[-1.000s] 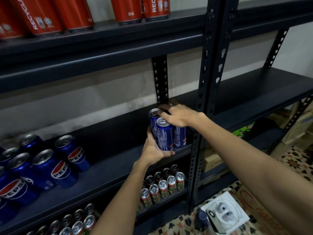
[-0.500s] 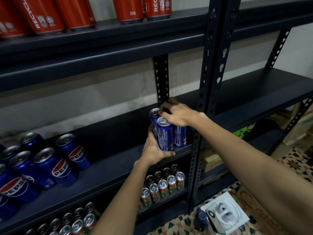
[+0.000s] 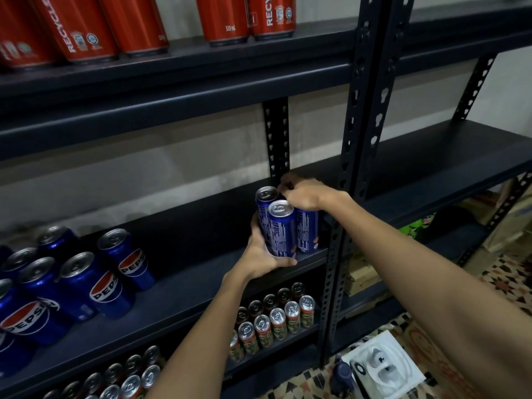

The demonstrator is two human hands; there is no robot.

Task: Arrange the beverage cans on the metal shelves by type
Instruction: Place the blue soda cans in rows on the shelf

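Here the step in hand looks like grouping: a small cluster of slim blue cans (image 3: pixel 283 226) stands at the right end of the middle shelf (image 3: pixel 184 286), close against the dark upright post (image 3: pixel 335 254), and both hands are on it. The left hand (image 3: pixel 263 256) cups the cluster from the near left side, fingers curled round the base of the front can with the thumb across its foot. The right hand (image 3: pixel 305 194) comes over from the right and sits on top of the back cans, fingers bent down over their rims; whether it truly grips one or only steadies them I cannot tell for sure, though the curl suggests a hold. Well apart, at the left end of the same shelf, stands a group of wider blue Pepsi cans (image 3: pixel 74 280), so the slim ones seem to be kept as their own kind. Red cans (image 3: pixel 138 24) line the top shelf (image 3: pixel 172 90), and small cans with red and green labels (image 3: pixel 276 318) fill the shelf below. On the patterned floor (image 3: pixel 506 283) lies a white box of earphones (image 3: pixel 383 367). As a judgement, the next move calls for either squaring the slim cans into a tight upright block or lifting them together; in both cases the hands must press evenly, since tall narrow cans held only at top and bottom could tip or slip apart.
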